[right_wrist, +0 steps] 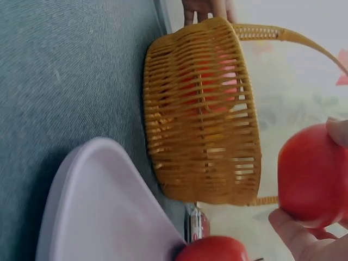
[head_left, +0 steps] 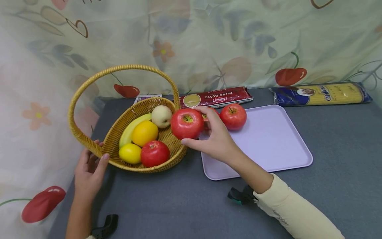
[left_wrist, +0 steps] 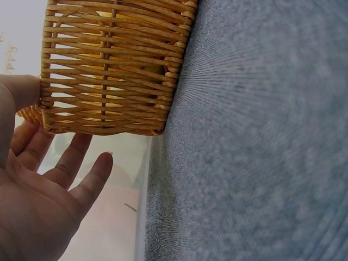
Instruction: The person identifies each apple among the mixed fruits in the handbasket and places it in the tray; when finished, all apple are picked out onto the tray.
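Note:
My right hand (head_left: 219,141) holds a red apple (head_left: 187,124) between thumb and fingers, above the right rim of a wicker basket (head_left: 179,156). In the right wrist view the held apple (right_wrist: 310,176) is raised beside the basket (right_wrist: 201,119). My left hand (head_left: 89,172) grips the basket's left end at the foot of its handle; in the left wrist view its thumb lies at the rim and some fingers are spread. Inside the basket are a banana (head_left: 129,132), an orange (head_left: 145,133), a lemon (head_left: 130,153), a pale round pear (head_left: 161,116) and another red apple (head_left: 155,153).
A lilac tray (head_left: 268,142) lies right of the basket, with a red apple (head_left: 233,116) at its back left and another partly hidden behind my right hand. A red spaghetti packet (head_left: 218,98) and a blue-and-yellow one (head_left: 322,94) lie along the back by the patterned curtain (head_left: 203,43).

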### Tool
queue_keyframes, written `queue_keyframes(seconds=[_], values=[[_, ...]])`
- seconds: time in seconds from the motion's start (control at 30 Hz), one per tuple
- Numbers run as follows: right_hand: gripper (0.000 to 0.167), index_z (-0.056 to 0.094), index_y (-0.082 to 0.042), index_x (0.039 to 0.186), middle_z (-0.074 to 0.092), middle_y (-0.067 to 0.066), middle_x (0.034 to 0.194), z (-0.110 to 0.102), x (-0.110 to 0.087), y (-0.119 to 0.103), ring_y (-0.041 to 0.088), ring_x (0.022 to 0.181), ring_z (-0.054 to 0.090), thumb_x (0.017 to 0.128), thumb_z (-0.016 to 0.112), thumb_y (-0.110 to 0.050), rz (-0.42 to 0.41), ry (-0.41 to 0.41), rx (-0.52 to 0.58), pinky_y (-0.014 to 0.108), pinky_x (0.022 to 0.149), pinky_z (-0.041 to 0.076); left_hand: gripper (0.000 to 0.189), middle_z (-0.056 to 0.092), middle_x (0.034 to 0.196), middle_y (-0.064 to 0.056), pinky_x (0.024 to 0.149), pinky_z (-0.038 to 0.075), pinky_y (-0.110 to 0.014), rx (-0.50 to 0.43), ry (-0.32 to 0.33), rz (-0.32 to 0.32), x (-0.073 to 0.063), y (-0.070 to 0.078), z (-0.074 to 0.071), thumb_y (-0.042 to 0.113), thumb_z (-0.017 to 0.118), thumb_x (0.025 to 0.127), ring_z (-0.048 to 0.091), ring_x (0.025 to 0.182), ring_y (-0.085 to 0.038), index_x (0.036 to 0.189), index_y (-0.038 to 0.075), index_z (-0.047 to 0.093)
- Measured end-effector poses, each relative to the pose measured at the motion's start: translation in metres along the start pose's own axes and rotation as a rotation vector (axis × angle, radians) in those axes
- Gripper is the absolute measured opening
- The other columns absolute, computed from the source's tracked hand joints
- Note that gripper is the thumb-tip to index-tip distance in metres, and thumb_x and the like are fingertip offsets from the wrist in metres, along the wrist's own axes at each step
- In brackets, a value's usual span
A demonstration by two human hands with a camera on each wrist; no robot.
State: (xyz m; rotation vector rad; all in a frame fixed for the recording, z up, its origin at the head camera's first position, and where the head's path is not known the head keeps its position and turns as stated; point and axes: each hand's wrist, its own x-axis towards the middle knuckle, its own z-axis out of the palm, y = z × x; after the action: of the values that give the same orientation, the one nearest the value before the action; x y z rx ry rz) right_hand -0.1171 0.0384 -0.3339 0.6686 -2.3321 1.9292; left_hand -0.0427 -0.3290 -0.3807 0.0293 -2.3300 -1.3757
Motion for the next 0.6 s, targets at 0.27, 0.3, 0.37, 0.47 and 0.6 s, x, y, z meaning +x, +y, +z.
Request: queue_keyframes(seconds=[0.27, 0.3, 0.37, 0.47, 0.6], values=[[0.079, 0.043, -0.015, 0.142, 0.050, 0.000, 0.136, -0.017, -0.007, 0.003, 0.019, 0.115, 0.057, 0.076, 0.088, -0.013, 0.034, 0.028, 0.046, 0.041, 0.093, 0.053, 0.054, 0.056, 0.136, -0.008, 0.095, 0.046, -0.015, -0.005, 0.000, -0.015, 0.000, 0.001, -0.001, -0.003, 0.063, 0.095, 0.057, 0.118, -0.013, 0.146, 0.008, 0.048], [0.080, 0.043, -0.015, 0.142, 0.050, 0.000, 0.136, -0.019, -0.008, 0.003, 0.020, 0.116, 0.057, 0.076, 0.088, -0.013, 0.039, 0.031, 0.045, 0.041, 0.093, 0.053, 0.053, 0.057, 0.136, -0.008, 0.095, 0.046, -0.015, -0.010, 0.000, -0.017, 0.000, 0.001, -0.001, -0.003, 0.063, 0.096, 0.057, 0.118, -0.013, 0.146, 0.008, 0.048], [0.081, 0.042, -0.014, 0.143, 0.049, 0.001, 0.137, -0.024, -0.009, 0.004, 0.020, 0.116, 0.057, 0.076, 0.088, -0.012, 0.045, 0.039, 0.040, 0.039, 0.093, 0.054, 0.053, 0.057, 0.135, -0.007, 0.095, 0.046, -0.015, -0.014, 0.003, -0.014, 0.000, 0.001, -0.001, -0.004, 0.063, 0.095, 0.057, 0.117, -0.013, 0.145, 0.008, 0.048], [0.084, 0.041, -0.011, 0.145, 0.050, 0.003, 0.137, -0.035, -0.012, 0.006, 0.022, 0.114, 0.059, 0.076, 0.088, -0.010, 0.036, 0.062, 0.021, 0.036, 0.091, 0.055, 0.053, 0.058, 0.134, -0.008, 0.093, 0.047, -0.015, -0.032, 0.003, 0.011, 0.000, 0.000, 0.000, -0.007, 0.062, 0.094, 0.058, 0.116, -0.015, 0.144, 0.006, 0.049], [0.084, 0.040, -0.009, 0.146, 0.049, 0.005, 0.138, -0.054, -0.013, 0.011, 0.025, 0.114, 0.059, 0.077, 0.088, -0.008, 0.031, 0.129, -0.033, 0.032, 0.089, 0.056, 0.054, 0.058, 0.134, -0.010, 0.093, 0.048, -0.015, -0.034, 0.002, 0.034, 0.000, 0.000, -0.001, -0.009, 0.061, 0.094, 0.059, 0.116, -0.016, 0.144, 0.004, 0.049]])
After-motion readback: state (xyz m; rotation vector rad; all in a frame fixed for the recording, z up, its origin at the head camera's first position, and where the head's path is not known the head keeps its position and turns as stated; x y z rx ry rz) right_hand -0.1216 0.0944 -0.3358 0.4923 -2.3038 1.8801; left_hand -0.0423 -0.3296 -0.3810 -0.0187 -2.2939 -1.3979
